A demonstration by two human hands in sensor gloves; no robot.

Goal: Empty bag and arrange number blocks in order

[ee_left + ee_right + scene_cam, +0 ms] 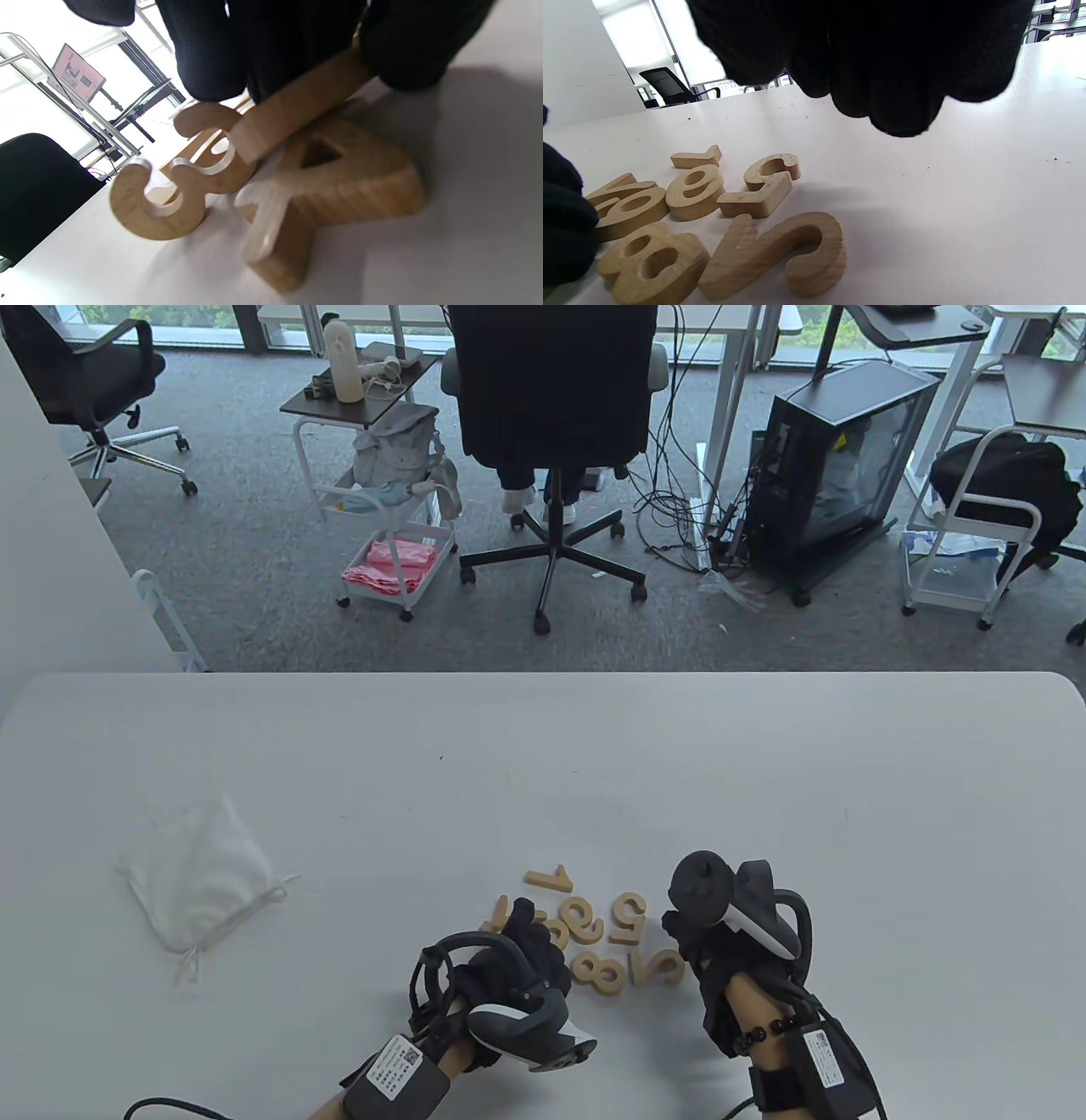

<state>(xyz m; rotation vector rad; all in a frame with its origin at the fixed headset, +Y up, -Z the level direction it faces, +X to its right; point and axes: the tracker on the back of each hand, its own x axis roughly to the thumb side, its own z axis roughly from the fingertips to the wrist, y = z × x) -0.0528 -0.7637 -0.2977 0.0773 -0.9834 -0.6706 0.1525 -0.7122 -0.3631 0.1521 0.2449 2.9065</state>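
Pinching a pale wooden block, a long straight bar of a digit (292, 114), my left hand (517, 963) has its grip curled round it at the near left of the cluster, the gloved fingers (212, 55) pressing it from above; which number it is I cannot tell, since the glove hides most of it. Under that bar lies the light wooden number 4 block (335, 182), flat on the white counter (543, 763), and just beside it a wooden 3 block (169, 190) leans partly over another piece. My right hand (708, 950) hovers at the right edge of the group with its grip drawn together, the dark gloved fingers (882, 76) curled in a bunch and holding nothing, apart from the blocks below. Nearest to it lies the wooden 2 block (780, 254), with the wooden 8 block (651, 262) touching its left side. Behind those sit the wooden 5 block (763, 186) and a wooden block reading 6 or 9 (693, 190), and the wooden 1 block (695, 159) lies farthest from me. All these number blocks lie flat and close together near the front middle of the counter. The white cloth drawstring bag (204, 882) lies crumpled and flat well apart to the left, its cords trailing on the counter
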